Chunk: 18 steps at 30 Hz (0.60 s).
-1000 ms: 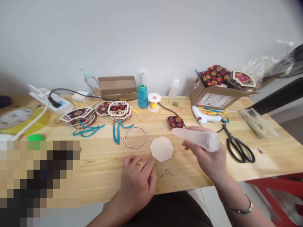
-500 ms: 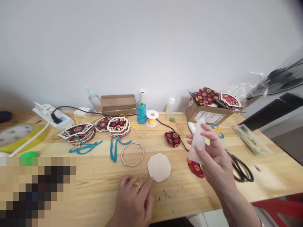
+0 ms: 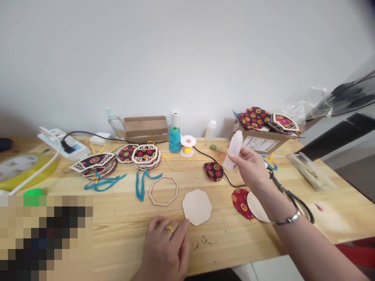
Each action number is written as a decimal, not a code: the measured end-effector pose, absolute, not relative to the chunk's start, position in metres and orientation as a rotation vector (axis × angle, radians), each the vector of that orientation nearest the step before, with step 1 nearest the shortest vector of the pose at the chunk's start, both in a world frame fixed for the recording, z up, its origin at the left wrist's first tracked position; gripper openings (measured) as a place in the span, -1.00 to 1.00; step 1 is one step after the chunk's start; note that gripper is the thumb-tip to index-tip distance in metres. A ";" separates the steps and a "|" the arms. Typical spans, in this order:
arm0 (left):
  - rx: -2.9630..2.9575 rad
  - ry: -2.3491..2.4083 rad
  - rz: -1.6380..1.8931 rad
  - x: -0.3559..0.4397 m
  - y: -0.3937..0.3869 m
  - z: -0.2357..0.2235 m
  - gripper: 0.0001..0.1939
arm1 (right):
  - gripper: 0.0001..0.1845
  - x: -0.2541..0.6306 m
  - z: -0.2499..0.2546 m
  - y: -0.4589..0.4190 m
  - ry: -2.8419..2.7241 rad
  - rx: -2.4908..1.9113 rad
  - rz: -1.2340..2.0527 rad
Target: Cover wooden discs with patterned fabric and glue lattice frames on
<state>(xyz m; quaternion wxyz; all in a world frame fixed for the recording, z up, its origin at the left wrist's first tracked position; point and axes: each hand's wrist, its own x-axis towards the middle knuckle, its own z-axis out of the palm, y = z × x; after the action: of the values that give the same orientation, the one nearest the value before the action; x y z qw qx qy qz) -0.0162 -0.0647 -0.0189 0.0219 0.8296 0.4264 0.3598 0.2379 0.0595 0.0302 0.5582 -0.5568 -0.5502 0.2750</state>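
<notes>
My right hand (image 3: 252, 166) is closed around a translucent white squeeze bottle (image 3: 233, 150), held upright with a slight tilt above the table. My left hand (image 3: 166, 246) rests on the tabletop with nothing in it, fingers loosely bent and index fingertip at the lower edge of a pale scalloped wooden piece (image 3: 197, 207). A thin octagonal wooden frame (image 3: 150, 194) lies beyond the left hand. Below my right wrist are a red patterned fabric piece (image 3: 241, 203) and a pale round piece (image 3: 258, 207), partly covered by the forearm. A dark patterned fabric piece (image 3: 213, 171) lies near the bottle.
Black-handled scissors (image 3: 295, 199) lie at right, partly behind my arm. A cardboard box (image 3: 259, 141) of fabric pieces stands at the back. A teal thread cone (image 3: 175, 139), yellow cord spool (image 3: 188, 146), second bottle (image 3: 210, 130) and stacked ornaments (image 3: 145, 155) line the rear.
My right hand has carried the squeeze bottle away from me and a little left, uncovering more of the red fabric and the pale round piece. My left hand has stayed in place.
</notes>
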 end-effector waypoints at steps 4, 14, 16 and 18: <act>2.572 1.310 1.103 -0.017 -0.064 -0.020 -0.73 | -0.58 0.234 0.030 0.094 -1.275 -1.414 0.408; 2.541 1.329 1.097 -0.016 -0.064 -0.016 -0.73 | -0.67 0.233 0.009 0.152 -1.294 -1.680 0.185; 2.521 1.336 1.084 -0.016 -0.065 -0.016 -0.74 | -0.69 0.235 0.005 0.157 -1.304 -1.738 0.180; 2.511 1.339 1.066 -0.016 -0.066 -0.017 -0.74 | -0.70 0.238 0.003 0.160 -1.326 -1.786 0.187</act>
<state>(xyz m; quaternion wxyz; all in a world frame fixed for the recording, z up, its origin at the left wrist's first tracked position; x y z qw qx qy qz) -0.0159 -0.0658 -0.0169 0.0511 0.8252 0.4401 0.3503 0.2381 0.1596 0.0032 0.4392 -0.7187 -0.5337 0.0752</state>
